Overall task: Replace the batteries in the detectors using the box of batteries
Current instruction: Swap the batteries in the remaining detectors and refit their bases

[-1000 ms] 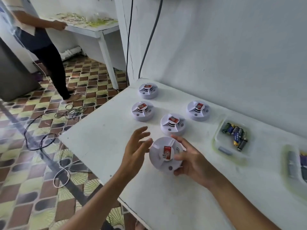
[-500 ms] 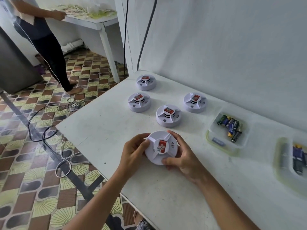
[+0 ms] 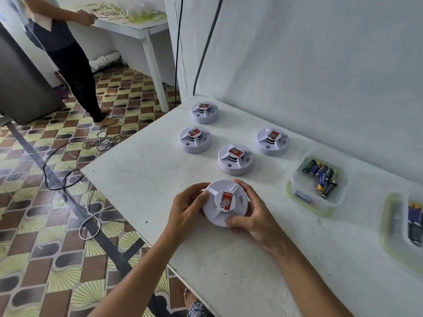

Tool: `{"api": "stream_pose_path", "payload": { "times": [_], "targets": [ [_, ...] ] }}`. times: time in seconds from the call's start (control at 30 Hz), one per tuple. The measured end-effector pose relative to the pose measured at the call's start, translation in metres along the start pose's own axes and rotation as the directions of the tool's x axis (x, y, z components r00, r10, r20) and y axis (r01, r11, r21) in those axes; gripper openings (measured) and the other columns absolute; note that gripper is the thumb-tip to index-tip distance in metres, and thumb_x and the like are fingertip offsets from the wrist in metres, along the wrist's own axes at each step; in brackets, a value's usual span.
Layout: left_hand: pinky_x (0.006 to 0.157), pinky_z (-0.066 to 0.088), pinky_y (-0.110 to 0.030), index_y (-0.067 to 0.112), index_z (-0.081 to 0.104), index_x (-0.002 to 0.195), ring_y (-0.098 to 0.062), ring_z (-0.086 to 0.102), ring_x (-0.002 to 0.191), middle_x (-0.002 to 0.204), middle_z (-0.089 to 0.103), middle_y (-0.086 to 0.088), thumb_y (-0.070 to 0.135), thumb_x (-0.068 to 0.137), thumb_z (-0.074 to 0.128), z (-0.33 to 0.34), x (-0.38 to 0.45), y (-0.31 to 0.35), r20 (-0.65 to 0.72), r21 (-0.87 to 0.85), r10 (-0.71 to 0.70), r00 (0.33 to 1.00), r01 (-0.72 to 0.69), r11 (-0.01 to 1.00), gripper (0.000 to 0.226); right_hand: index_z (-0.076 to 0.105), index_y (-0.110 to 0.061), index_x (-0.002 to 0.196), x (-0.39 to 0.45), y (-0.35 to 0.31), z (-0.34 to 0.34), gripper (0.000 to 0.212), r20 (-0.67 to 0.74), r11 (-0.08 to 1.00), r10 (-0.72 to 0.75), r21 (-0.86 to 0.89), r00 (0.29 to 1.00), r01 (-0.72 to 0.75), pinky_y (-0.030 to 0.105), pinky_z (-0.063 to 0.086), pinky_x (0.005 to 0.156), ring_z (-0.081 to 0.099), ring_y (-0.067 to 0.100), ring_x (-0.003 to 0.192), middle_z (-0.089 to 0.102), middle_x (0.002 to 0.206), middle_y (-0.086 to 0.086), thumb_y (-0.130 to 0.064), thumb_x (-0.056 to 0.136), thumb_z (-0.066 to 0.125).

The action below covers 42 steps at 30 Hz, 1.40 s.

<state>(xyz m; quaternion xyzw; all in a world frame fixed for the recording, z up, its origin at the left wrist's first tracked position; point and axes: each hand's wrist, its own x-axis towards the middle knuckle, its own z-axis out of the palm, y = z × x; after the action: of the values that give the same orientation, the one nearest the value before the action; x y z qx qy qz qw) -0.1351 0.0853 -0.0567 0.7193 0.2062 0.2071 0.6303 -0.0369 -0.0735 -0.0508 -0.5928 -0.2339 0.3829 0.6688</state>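
Observation:
A round white detector [image 3: 225, 202] with a red label sits between both hands, just above the white table [image 3: 142, 179]. My left hand [image 3: 186, 210] grips its left rim and my right hand [image 3: 254, 216] curls round its right and near edge. Several more white detectors stand beyond it, the nearest [image 3: 235, 159] right behind and others [image 3: 195, 139] [image 3: 272, 141] [image 3: 204, 112] farther back. A clear box of batteries [image 3: 318, 179] lies to the right.
A second clear container [image 3: 405, 223] with dark batteries sits at the far right edge. The wall runs close behind the table. Cables [image 3: 68, 179] trail across the patterned floor at left. Another person [image 3: 68, 65] stands by a far table.
My left hand has closed onto the detector's left rim, having been open beside it. Both hands now hold the detector, turned so its label faces up.

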Motion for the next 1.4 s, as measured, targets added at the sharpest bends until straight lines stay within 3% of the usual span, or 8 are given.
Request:
{"api": "stream_pose_path", "payload": {
  "times": [0.27, 0.57, 0.67, 0.8, 1.03, 1.2, 1.4],
  "targets": [
    [0.078, 0.055, -0.047, 0.016, 0.068, 0.112, -0.024, 0.067, 0.092, 0.098, 0.074, 0.001, 0.029, 0.089, 0.054, 0.0004, 0.0007, -0.0007, 0.004, -0.006, -0.005, 1.000, 0.005, 1.000, 0.030, 0.050, -0.035, 0.128, -0.0006, 0.0008, -0.0009, 0.077, 0.002, 0.999, -0.022, -0.024, 1.000, 0.023, 0.032, 0.049, 0.052, 0.059, 0.015, 0.071, 0.063, 0.104, 0.007, 0.012, 0.069, 0.067],
    [0.077, 0.056, -0.044, 0.014, 0.067, 0.113, -0.023, 0.068, 0.090, 0.098, 0.074, 0.000, 0.028, 0.089, 0.054, -0.0006, 0.0006, -0.0007, 0.012, 0.001, 0.017, 1.000, -0.017, 1.000, 0.030, 0.046, -0.035, 0.131, -0.0024, -0.0014, 0.0010, 0.079, -0.001, 0.999, -0.016, -0.048, 1.000, 0.016, 0.030, 0.050, 0.055, 0.061, 0.014, 0.077, 0.061, 0.110, 0.006, 0.003, 0.066, 0.070],
    [0.077, 0.056, -0.041, 0.012, 0.068, 0.113, -0.022, 0.068, 0.091, 0.099, 0.074, 0.000, 0.028, 0.090, 0.054, -0.0013, 0.0011, 0.0004, 0.012, 0.003, 0.026, 1.000, -0.026, 1.000, 0.031, 0.043, -0.036, 0.135, -0.0037, -0.0017, -0.0009, 0.078, 0.022, 1.000, 0.018, -0.010, 1.000, -0.018, 0.031, 0.053, 0.061, 0.065, 0.015, 0.092, 0.062, 0.116, 0.002, -0.013, 0.069, 0.077],
    [0.076, 0.056, -0.038, 0.011, 0.067, 0.114, -0.019, 0.069, 0.091, 0.101, 0.074, 0.002, 0.028, 0.091, 0.053, -0.0018, 0.0010, 0.0014, 0.018, 0.009, 0.040, 0.999, -0.040, 0.999, 0.032, 0.044, -0.034, 0.136, -0.0026, -0.0022, -0.0024, 0.077, 0.032, 0.982, 0.092, 0.165, 0.995, -0.096, 0.034, 0.053, 0.061, 0.065, 0.022, 0.097, 0.065, 0.118, 0.003, -0.032, 0.066, 0.076],
    [0.079, 0.057, -0.040, 0.013, 0.067, 0.115, -0.017, 0.069, 0.093, 0.102, 0.074, 0.003, 0.030, 0.090, 0.053, -0.0021, 0.0016, -0.0008, 0.028, -0.002, 0.023, 0.999, -0.023, 1.000, 0.033, 0.044, -0.039, 0.136, -0.0020, 0.0017, -0.0031, 0.083, 0.025, 0.995, 0.067, 0.077, 0.997, -0.069, 0.032, 0.054, 0.064, 0.064, 0.022, 0.105, 0.060, 0.125, 0.006, -0.019, 0.064, 0.081],
    [0.081, 0.055, -0.048, 0.011, 0.067, 0.116, -0.024, 0.068, 0.094, 0.103, 0.074, -0.003, 0.030, 0.091, 0.053, -0.0033, 0.0019, -0.0013, 0.036, -0.008, 0.019, 0.999, -0.018, 1.000, 0.034, 0.046, -0.039, 0.134, -0.0011, 0.0049, -0.0030, 0.082, 0.005, 0.996, 0.047, 0.075, 0.999, -0.047, 0.033, 0.054, 0.063, 0.065, 0.022, 0.105, 0.061, 0.124, 0.005, -0.013, 0.065, 0.081],
    [0.081, 0.055, -0.046, 0.010, 0.067, 0.115, -0.024, 0.068, 0.095, 0.103, 0.074, -0.003, 0.029, 0.090, 0.054, -0.0039, 0.0018, -0.0023, 0.034, -0.020, 0.017, 0.999, -0.016, 1.000, 0.034, 0.045, -0.035, 0.136, -0.0009, 0.0065, -0.0027, 0.082, -0.010, 0.997, 0.029, 0.072, 1.000, -0.028, 0.034, 0.054, 0.062, 0.065, 0.023, 0.101, 0.062, 0.120, 0.007, -0.004, 0.067, 0.078]
  ]
}}
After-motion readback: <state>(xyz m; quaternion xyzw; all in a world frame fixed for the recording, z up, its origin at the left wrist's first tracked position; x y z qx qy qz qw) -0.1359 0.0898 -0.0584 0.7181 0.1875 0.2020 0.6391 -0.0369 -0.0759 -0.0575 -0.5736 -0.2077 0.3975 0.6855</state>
